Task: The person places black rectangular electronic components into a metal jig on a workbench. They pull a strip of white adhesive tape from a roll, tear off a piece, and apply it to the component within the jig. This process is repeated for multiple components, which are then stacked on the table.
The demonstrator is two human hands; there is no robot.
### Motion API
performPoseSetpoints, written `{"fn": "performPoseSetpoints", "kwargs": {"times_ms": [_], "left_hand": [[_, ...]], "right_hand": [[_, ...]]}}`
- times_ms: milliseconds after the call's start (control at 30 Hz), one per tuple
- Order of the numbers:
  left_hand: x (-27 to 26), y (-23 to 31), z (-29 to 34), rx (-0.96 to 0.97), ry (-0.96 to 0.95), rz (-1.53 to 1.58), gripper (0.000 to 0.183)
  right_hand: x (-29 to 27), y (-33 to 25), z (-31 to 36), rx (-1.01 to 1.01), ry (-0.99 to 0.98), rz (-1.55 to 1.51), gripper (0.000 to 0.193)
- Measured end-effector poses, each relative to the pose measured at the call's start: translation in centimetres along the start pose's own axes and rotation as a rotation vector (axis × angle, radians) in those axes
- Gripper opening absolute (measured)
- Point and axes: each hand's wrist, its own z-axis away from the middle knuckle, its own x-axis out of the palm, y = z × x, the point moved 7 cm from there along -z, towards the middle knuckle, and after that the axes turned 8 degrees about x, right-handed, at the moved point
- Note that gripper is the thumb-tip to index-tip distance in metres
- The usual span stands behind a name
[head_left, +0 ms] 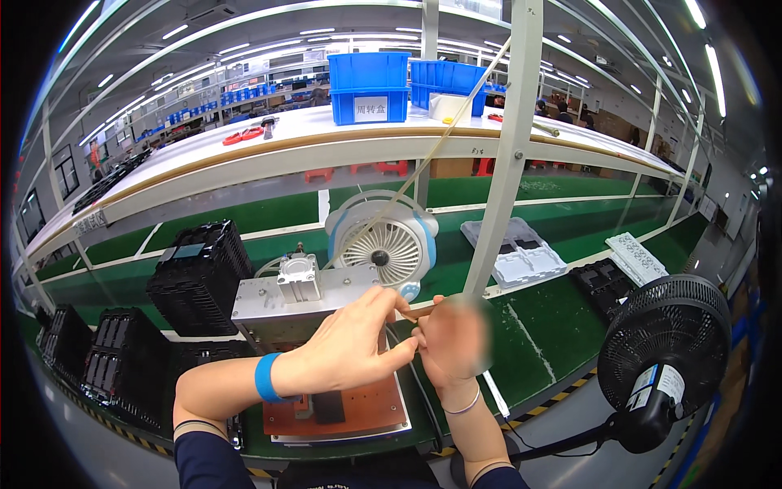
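Note:
My left hand [346,346], with a blue band on its wrist, bends its fingers toward my right hand [450,346]. The fingertips of both hands meet at a small, thin brownish piece [420,311], too small to name. Part of my right hand is blurred. Under my left arm lies a press fixture with an orange-brown base plate [371,417] and a dark block [329,407] on it. Behind my left hand stand the fixture's metal top plate [342,285] and a silver pneumatic cylinder [299,277].
Stacked black trays [199,277] and more black trays [126,363] stand at left. A white-blue fan [381,244] is behind the fixture, a black fan [664,359] at right. White trays [515,253] lie beyond a slanting post [507,155]. Blue bins [369,81] sit on a raised shelf.

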Motion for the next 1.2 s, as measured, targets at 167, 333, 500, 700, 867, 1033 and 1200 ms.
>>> {"fn": "performPoseSetpoints", "kwargs": {"times_ms": [167, 333, 500, 700, 867, 1033, 1200], "left_hand": [[-0.5, -0.8, 0.7, -0.002, -0.067, 0.104, 0.029], [-1.2, 1.4, -1.1, 0.281, 0.159, 0.14, 0.039], [1.5, -0.8, -2.0, 0.145, -0.01, 0.606, 0.04], [2.5, -3.1, -0.5, -0.129, -0.049, 0.735, 0.019], [2.6, -3.8, -0.1, -0.262, -0.065, 0.91, 0.017], [2.0, -4.9, 0.3, -0.347, -0.065, 0.845, 0.018], [0.9, -4.7, 0.7, -0.393, -0.081, 0.828, 0.028]], "right_hand": [[-1.1, -4.2, 1.8, -0.44, 0.058, 0.521, 0.046], [0.1, -2.9, 2.3, -0.409, 0.09, 0.669, 0.052], [3.6, -3.7, 3.4, -0.775, 0.038, 1.184, 0.038], [5.7, -3.9, 4.4, -1.323, -0.025, 1.949, 0.037], [5.0, -3.0, 3.3, -1.434, -0.12, 2.272, 0.038], [7.5, -1.8, 3.1, -1.395, -0.165, 2.4, 0.034], [4.9, -3.0, 1.4, -1.521, -0.113, 2.659, 0.052]]}}
